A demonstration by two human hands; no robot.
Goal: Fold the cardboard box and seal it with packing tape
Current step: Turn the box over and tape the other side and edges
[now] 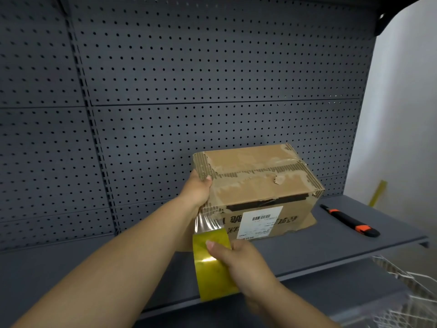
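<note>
A worn brown cardboard box (257, 178) with closed top flaps and a white shipping label stands tilted on the grey shelf (331, 247). My left hand (198, 188) grips its left end, thumb on the top corner. My right hand (238, 259) holds a yellowish roll of packing tape (210, 268) in front of the box, below its left end. A clear strip of tape (205, 221) runs from the roll up to the box's front left corner.
A black and orange utility knife (350, 221) lies on the shelf to the right of the box. A grey pegboard wall (189, 91) backs the shelf. A white wire basket (406, 292) sits at the lower right, beyond the shelf's front edge.
</note>
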